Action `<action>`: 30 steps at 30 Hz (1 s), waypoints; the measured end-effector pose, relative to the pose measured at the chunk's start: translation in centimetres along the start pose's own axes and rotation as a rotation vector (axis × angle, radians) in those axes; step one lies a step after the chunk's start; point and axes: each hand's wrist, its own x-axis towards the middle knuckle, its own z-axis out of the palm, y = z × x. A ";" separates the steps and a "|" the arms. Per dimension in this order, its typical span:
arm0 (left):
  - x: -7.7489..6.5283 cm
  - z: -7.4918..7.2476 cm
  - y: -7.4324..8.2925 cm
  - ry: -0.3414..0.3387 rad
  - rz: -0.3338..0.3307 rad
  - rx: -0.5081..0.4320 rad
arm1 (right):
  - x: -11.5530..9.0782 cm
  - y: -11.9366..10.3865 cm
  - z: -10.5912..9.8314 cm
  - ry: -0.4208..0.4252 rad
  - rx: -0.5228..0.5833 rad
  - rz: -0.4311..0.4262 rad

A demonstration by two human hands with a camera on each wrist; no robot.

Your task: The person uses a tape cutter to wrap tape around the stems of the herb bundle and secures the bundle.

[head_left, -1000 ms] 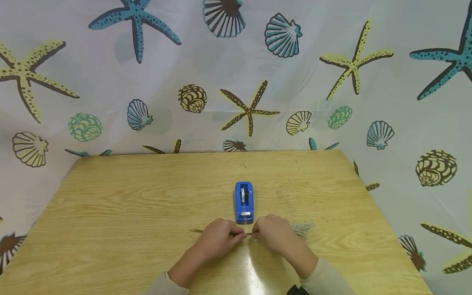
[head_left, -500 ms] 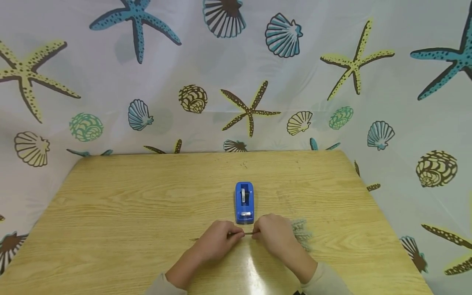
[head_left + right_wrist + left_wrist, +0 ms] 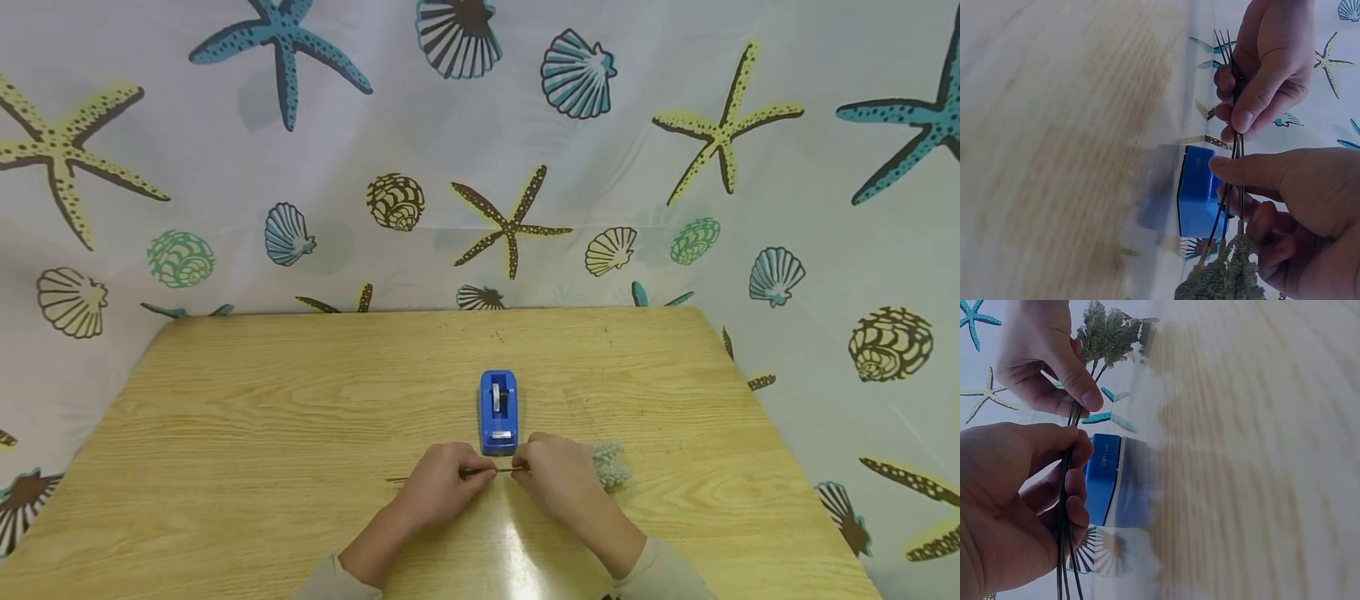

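A small bunch of sprigs runs crosswise between both hands, with fuzzy grey-green heads [image 3: 1210, 278] on thin dark stems [image 3: 1063, 487]. My left hand [image 3: 441, 483] curls its fingers round the stems, and their bare ends stick out to its left. Close beside it, my right hand [image 3: 558, 475] pinches the same stems with thumb and fingers, nearer the heads. In the head view the heads show just past the right hand, partly hidden by it. A blue tape dispenser [image 3: 498, 423] with a roll in it stands right beyond the fingertips.
The wood-grain table [image 3: 262, 400] stretches to both sides and behind the dispenser. A white curtain [image 3: 420, 133] printed with starfish and shells closes off the back and the sides.
The sprig heads have turned and changed outline beside the right hand, and the stems have shifted slightly away from the body. Both hands keep hold in nearly the same place; the dispenser stays put.
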 end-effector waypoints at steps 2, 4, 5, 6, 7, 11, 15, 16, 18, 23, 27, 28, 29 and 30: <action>0.0 0.1 0.0 0.004 0.012 0.012 | 0.0 0.1 -0.1 -0.027 0.037 0.006; 0.1 0.2 0.0 0.008 0.021 0.018 | 0.0 0.1 -0.4 -0.071 0.093 0.011; 0.1 0.2 0.0 0.009 0.026 0.023 | 0.0 0.1 -0.6 -0.096 0.125 0.013; 0.0 0.2 0.0 0.010 0.030 0.027 | 0.0 0.1 -0.8 -0.127 0.159 0.017; 0.0 0.2 0.0 0.010 0.034 0.025 | 0.0 0.1 -1.1 -0.155 0.188 0.019; 0.0 0.1 -0.1 -0.002 0.029 0.012 | 0.1 0.2 -1.5 -0.214 0.269 0.029; 0.1 0.1 0.0 -0.018 0.020 -0.009 | 0.2 0.1 -1.3 -0.197 0.244 0.045; 0.1 0.1 0.0 -0.022 0.018 -0.011 | 0.2 0.0 -1.2 -0.186 0.226 0.048; 0.1 0.2 0.1 -0.031 0.013 -0.021 | 0.2 -0.1 -0.9 -0.160 0.188 0.048; 0.1 0.2 0.1 -0.032 -0.007 -0.031 | 0.1 -0.3 -0.6 -0.102 0.114 0.046; 0.2 0.2 0.0 -0.025 -0.012 -0.029 | 0.1 -0.5 -0.5 -0.070 0.071 0.031; 0.2 0.2 0.0 -0.024 -0.013 -0.027 | 0.1 -0.5 -0.4 -0.062 0.064 0.026; 0.2 0.2 0.0 -0.024 -0.012 -0.027 | 0.1 -0.5 -0.4 -0.056 0.054 0.022; 0.2 0.2 0.0 -0.023 -0.010 -0.030 | 0.1 -0.5 -0.3 -0.051 0.047 0.019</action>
